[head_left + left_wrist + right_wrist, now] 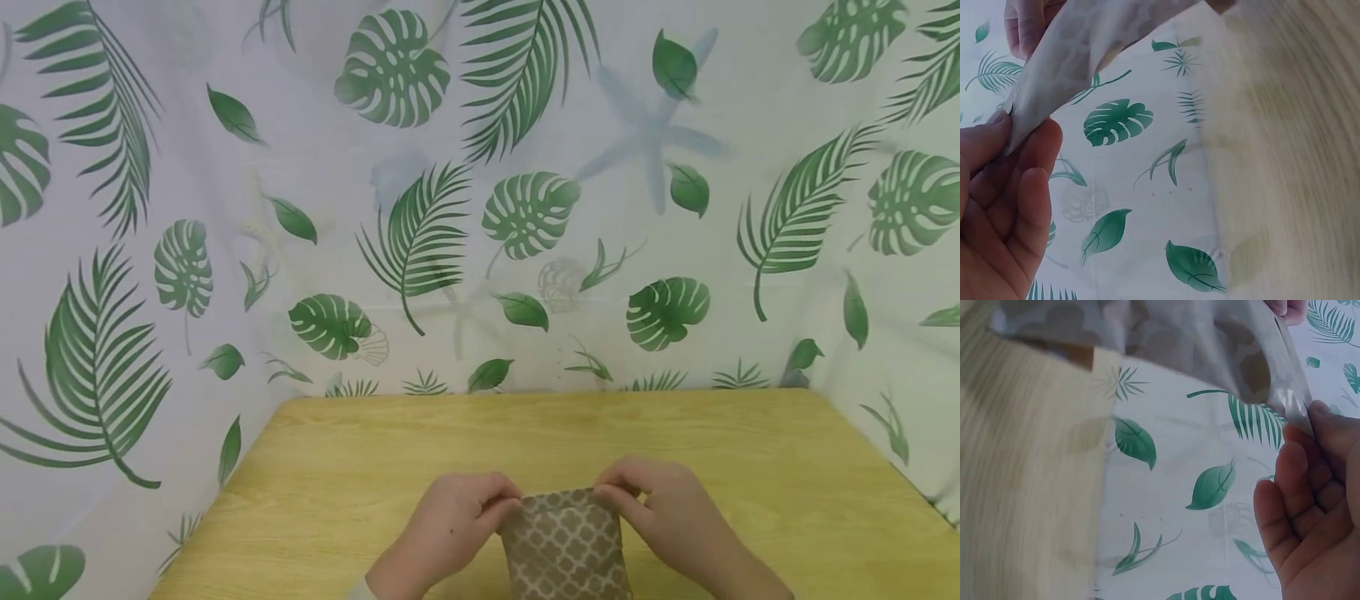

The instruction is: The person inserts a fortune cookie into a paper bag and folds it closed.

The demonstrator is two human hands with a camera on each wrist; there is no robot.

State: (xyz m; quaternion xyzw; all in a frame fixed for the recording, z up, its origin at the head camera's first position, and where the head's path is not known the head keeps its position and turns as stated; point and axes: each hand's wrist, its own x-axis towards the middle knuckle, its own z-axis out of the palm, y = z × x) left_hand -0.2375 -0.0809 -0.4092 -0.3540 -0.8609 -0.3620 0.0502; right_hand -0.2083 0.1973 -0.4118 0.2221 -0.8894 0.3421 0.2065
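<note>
A small brown bag (567, 546) with a pale lattice pattern hangs between the two hands, above the near part of the table. My left hand (457, 521) pinches its upper left corner between thumb and fingers. At the upper right corner, the thumb and fingers of my right hand (667, 517) pinch it too. The top edge is stretched nearly straight between them. Seen from the left wrist, the bag (1054, 75) looks thin and limp. From the right wrist, the bag (1179, 344) shows a glossy, film-like surface near the pinched corner. Its bottom runs out of the head view.
A wooden table (420, 433) with light grain spreads beneath the hands. Behind it and at both sides hangs a white sheet (465, 350) printed with green leaves, close along the table's back edge.
</note>
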